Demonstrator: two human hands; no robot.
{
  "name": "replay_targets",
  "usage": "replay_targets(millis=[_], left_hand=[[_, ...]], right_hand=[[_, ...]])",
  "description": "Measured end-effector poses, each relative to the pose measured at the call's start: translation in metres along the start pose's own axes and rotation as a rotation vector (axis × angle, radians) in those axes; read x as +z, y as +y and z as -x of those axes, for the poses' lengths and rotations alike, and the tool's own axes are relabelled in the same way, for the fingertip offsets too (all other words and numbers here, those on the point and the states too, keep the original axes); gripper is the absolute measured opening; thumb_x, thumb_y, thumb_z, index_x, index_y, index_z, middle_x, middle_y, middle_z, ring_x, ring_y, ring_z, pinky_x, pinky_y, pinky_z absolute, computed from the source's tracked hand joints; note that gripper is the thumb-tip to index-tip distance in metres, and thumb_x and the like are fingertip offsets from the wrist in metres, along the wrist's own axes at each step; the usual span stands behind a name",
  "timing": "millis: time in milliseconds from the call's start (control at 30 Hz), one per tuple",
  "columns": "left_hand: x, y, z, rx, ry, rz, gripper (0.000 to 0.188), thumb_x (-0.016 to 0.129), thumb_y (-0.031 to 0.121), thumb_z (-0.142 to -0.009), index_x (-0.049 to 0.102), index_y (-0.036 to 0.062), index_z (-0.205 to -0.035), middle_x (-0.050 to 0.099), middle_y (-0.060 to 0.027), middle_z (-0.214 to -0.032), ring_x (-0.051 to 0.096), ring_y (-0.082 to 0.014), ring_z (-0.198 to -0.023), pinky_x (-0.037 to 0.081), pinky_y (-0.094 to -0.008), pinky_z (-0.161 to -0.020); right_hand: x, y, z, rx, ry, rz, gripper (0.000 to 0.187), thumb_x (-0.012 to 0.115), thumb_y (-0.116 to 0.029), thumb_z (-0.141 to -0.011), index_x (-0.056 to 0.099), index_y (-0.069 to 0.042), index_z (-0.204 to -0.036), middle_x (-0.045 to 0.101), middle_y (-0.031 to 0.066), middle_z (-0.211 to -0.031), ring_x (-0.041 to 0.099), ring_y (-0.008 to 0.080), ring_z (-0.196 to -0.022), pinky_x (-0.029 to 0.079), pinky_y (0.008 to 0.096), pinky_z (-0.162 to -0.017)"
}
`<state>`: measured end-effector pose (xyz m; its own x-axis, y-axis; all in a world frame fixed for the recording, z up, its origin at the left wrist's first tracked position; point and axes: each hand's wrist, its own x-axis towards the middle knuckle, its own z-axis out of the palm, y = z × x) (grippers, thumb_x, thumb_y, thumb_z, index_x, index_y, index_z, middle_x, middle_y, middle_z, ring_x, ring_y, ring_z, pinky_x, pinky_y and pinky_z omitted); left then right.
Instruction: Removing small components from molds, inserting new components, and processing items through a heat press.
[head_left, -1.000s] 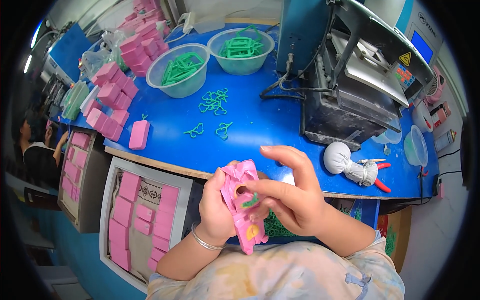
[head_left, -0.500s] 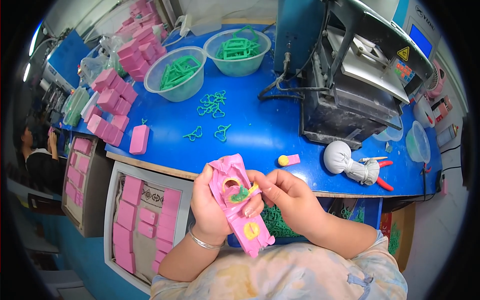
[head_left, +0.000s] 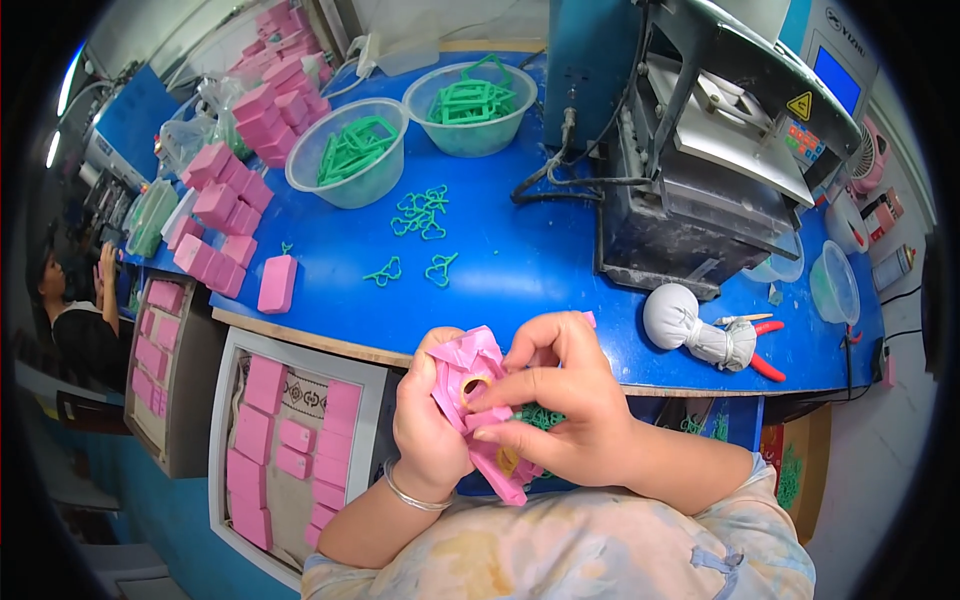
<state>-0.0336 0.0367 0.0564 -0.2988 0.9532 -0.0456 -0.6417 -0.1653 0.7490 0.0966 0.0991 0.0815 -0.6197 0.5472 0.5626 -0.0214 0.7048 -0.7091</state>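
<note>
A soft pink rubber mold with a yellow-rimmed round hole is held over my lap, in front of the bench edge. My left hand wraps round its left side, thumb along the edge. From the right, my right hand pinches a folded part of the rubber beside the hole. A second yellow patch on the mold's lower end shows partly beneath my right fingers. The inside of the mold is mostly hidden by them.
On the blue bench lie green wax pieces and a pink block. Two bowls of green frames stand behind, with stacked pink blocks at left. A machine, a white cloth bundle and red-handled pliers are at right.
My right hand has moved in over the mold, and its fingers now fold and pinch the rubber. The green piece seen in the mold is out of sight. A small yellow-and-pink piece is now mostly hidden.
</note>
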Motion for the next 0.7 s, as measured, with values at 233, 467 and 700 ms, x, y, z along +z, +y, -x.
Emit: replay_targets(millis=[233, 467, 700], left_hand=[[-0.001, 0.0, 0.0, 0.13, -0.146, -0.141, 0.048, 0.033, 0.052, -0.09, 0.033, 0.0047, -0.099, 0.055, -0.0187, -0.089, 0.054, -0.0206, -0.078, 0.046, -0.0305, -0.068], [-0.002, 0.012, -0.003, 0.718, -0.125, -0.61, 0.076, 0.077, 0.045, -0.065, 0.033, -0.0007, -0.106, 0.054, -0.021, -0.104, 0.055, -0.0215, -0.088, 0.048, -0.0311, -0.075], [-0.018, 0.028, 0.015, -0.006, -0.309, -0.561, 0.04, 0.067, 0.005, -0.078, 0.053, -0.0058, -0.113, 0.061, -0.0165, -0.101, 0.062, -0.0174, -0.083, 0.053, -0.0278, -0.065]], right_hand=[[0.004, -0.014, 0.006, -0.412, 0.013, 0.32, 0.023, 0.065, -0.008, -0.061, 0.061, -0.001, -0.082, 0.058, 0.0102, -0.088, 0.056, 0.0217, -0.074, 0.044, 0.035, -0.066], [-0.003, -0.001, 0.011, 0.079, -0.061, 0.305, 0.02, 0.066, -0.009, -0.069, 0.06, -0.002, -0.087, 0.058, 0.0112, -0.075, 0.058, 0.0278, -0.067, 0.046, 0.0373, -0.061], [-0.002, 0.019, 0.015, 0.424, 0.171, -0.753, 0.012, 0.069, -0.006, -0.076, 0.066, -0.002, -0.087, 0.063, 0.0105, -0.097, 0.057, 0.0176, -0.094, 0.044, 0.0303, -0.084]])
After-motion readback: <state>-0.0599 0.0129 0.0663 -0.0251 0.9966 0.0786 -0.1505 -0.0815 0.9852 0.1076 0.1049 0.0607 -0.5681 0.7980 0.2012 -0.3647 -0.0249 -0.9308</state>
